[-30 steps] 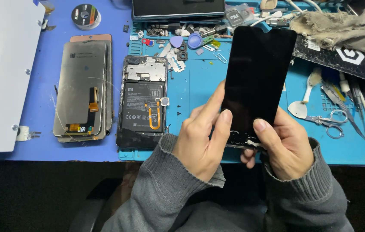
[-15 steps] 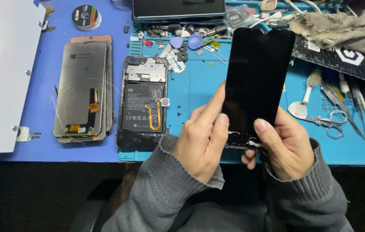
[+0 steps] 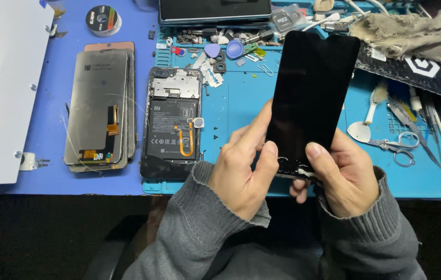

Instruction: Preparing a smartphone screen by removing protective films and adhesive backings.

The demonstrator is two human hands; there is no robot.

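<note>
A: Left to right, quick. Stack of grey screen panels (image 3: 98,106) flat on the blue counter (image 3: 49,171), then an opened phone (image 3: 172,122), battery and orange flex showing.

B: Hands?

A: Left hand (image 3: 243,173) and right hand (image 3: 345,179) both hold a black glass screen (image 3: 311,93), tilted up above the counter. Fingers closed on its lower end, thumbs on the cracked, whitish bottom edge.

B: Handling advice?

A: I'd grip the sides, light pressure; thin, glossy, brittle glass. Metal scissors (image 3: 399,148) and frayed cloth (image 3: 412,28) right.
</note>
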